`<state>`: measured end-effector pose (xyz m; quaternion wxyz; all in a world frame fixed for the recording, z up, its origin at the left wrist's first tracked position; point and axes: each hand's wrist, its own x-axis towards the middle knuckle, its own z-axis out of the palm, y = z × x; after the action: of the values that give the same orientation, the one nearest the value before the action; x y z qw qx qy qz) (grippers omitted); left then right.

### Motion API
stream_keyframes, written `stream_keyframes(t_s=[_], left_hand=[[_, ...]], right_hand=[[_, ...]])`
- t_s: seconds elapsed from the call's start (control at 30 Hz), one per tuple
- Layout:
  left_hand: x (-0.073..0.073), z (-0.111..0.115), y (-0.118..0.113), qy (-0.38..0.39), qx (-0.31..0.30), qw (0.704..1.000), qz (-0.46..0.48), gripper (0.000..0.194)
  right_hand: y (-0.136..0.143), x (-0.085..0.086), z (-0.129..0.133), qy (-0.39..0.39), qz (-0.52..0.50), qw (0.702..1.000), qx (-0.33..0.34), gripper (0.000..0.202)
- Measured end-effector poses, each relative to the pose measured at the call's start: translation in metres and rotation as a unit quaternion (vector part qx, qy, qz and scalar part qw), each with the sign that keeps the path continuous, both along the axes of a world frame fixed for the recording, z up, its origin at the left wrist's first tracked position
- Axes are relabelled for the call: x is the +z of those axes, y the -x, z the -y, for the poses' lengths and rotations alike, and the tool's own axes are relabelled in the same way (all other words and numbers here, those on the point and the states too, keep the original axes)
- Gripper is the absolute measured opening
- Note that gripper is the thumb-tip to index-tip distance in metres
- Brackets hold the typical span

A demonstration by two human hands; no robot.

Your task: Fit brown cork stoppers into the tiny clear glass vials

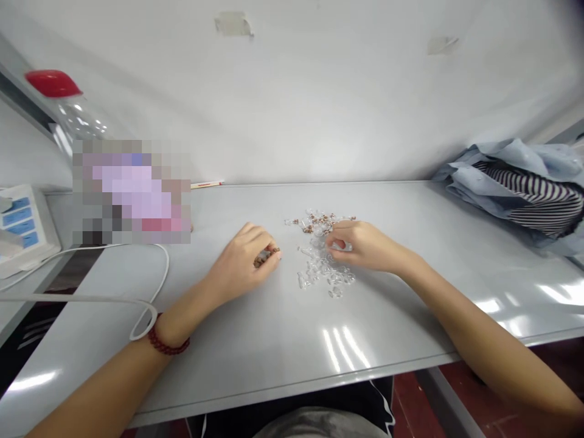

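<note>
My left hand is curled above the grey table, its fingers closed around several small brown pieces. A dark red bead bracelet circles that wrist. To its right lies a loose pile of small clear plastic pieces. Behind them, nearer the wall, more clear pieces mixed with brown ones are scattered. My right hand reaches in from the right, thumb and fingertips bent together at the pile's right side. Whatever those fingertips hold is too small or hidden to make out.
A clear bottle with a red cap and a pixelated patch stand at the left. A white power strip and a looping white cable are there too. A pencil-like stick lies along the wall; blue cloth with striped fabric lies right.
</note>
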<state>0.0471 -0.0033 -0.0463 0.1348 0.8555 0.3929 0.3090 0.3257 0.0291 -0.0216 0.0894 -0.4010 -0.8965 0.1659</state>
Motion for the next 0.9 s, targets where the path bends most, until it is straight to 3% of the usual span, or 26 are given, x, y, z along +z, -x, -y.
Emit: stream_keyframes(t_s=[0.17,0.33,0.43,0.77,0.9], left_hand=[[-0.005,-0.002,0.001,-0.011,-0.001,0.997,-0.071,0.006],[-0.011,-0.001,-0.004,0.013,-0.032,0.995,-0.095,0.024],[-0.014,-0.001,-0.008,0.026,-0.043,0.994,-0.092,0.014],[-0.017,-0.004,-0.007,0.001,-0.010,0.997,-0.074,0.013],[-0.015,-0.001,-0.009,-0.029,0.001,0.998,-0.060,0.012]], right_hand=[[-0.005,0.006,-0.004,0.057,-0.008,0.998,-0.005,0.019],[-0.035,0.017,-0.012,0.096,0.042,0.991,-0.087,0.030],[-0.046,0.018,-0.015,0.144,0.091,0.979,-0.112,0.036],[-0.037,0.008,-0.008,0.145,0.088,0.980,-0.108,0.016],[-0.036,0.013,-0.007,0.165,-0.006,0.982,-0.088,0.014]])
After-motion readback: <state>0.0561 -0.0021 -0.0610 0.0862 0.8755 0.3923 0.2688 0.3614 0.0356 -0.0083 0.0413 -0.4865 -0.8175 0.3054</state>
